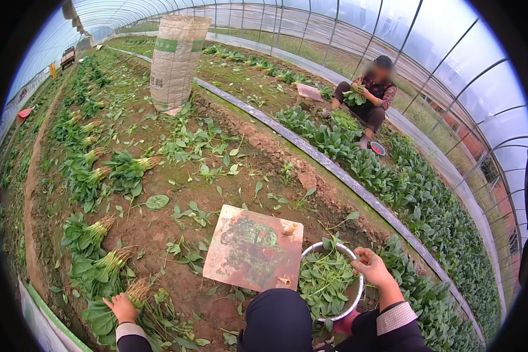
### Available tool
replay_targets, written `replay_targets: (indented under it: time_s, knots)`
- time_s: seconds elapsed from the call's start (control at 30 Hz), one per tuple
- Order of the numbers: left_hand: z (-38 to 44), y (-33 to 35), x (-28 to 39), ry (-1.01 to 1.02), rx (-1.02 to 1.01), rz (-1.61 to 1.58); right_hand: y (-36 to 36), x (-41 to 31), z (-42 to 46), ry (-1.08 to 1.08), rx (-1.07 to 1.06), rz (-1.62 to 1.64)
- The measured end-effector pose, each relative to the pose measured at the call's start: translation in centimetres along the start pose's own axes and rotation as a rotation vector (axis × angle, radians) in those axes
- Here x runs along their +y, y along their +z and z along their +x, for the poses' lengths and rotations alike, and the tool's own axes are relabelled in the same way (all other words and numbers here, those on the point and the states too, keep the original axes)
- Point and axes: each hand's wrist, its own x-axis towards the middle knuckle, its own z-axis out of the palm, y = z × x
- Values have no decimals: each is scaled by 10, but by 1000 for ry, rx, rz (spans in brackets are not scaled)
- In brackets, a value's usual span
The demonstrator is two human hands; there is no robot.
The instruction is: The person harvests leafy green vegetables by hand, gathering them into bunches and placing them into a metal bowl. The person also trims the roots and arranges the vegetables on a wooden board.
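My left hand [122, 307] lies over the stems of a bunch of spinach-like greens [101, 323] at the lower left, its leaves to one side and its roots [138, 292] to the other. With thumb and fingers, my right hand [373, 266] holds the rim of a round metal basin [354, 299]. Loose green leaves [325, 277] fill much of that basin. Between my hands lies a worn, dirt-stained board [251, 251] with two short hollow pegs. Two tied bunches, one [110, 264] and another [90, 235], rest just beyond my left hand.
A tall woven sack [176, 66] stands ahead. A dark strip of hose or film [299, 152] crosses the bed on the right. Beyond it grow dense greens [440, 211]. There a person [372, 92] sits holding greens beside a low stool [309, 91]. Loose leaves litter the soil.
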Motion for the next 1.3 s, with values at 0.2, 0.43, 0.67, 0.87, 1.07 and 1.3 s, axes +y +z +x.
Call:
replay_targets:
  time_s: [0.2, 0.43, 0.67, 0.87, 1.07, 1.3]
  knots:
    - [3, 49, 54, -198, -398, -86, 1, -21, -11, 95, -27, -180]
    - [-56, -11, 151, -3, -145, -296, 3, 68, 12, 348, 62, -37]
    - [-119, 7, 304, -55, -1243, -2304, 40, 190, -6, 853, -18, -711]
    - [-102, -23, 358, -254, -1219, -2489, 23, 318, -9, 913, 202, -502]
    - [-74, -47, 360, -155, -992, -2487, 29, 282, -15, 945, 392, -112]
    - [-101, -49, 353, -58, -1403, -1927, -64, 287, -13, 986, 349, -149]
